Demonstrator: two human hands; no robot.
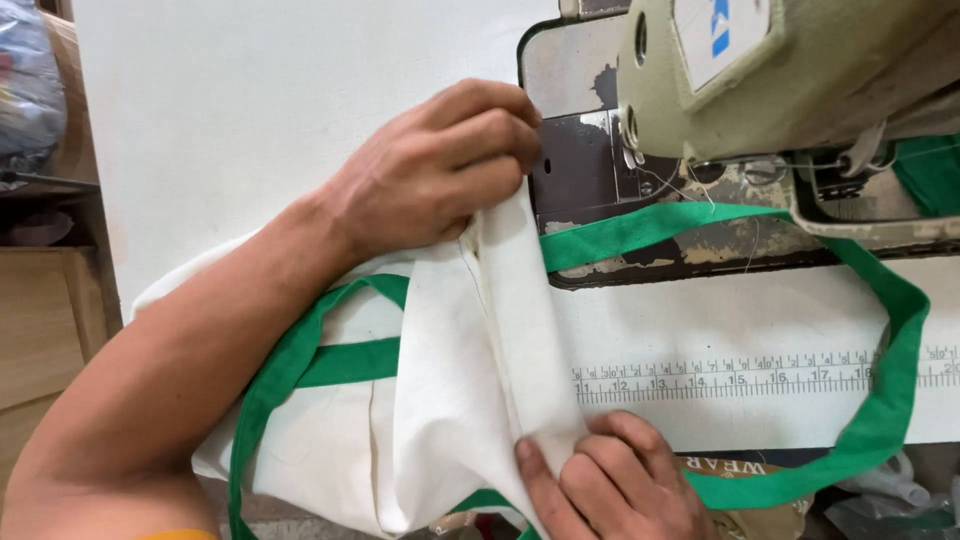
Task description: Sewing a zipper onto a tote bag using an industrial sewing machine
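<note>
A person's left hand (440,165) pinches a folded edge of white cloth (450,400) near the sewing machine (780,80). The right hand (620,480) grips the same fold at the table's (250,120) near edge. A green strap (880,420) loops from the machine past a printed ruler (760,378).

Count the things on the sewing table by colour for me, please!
White: 2, cloth bag and table
Green: 1, strap
Grey-green: 1, sewing machine
Total: 4
The left hand and right hand both press the bag's folded edge.
</note>
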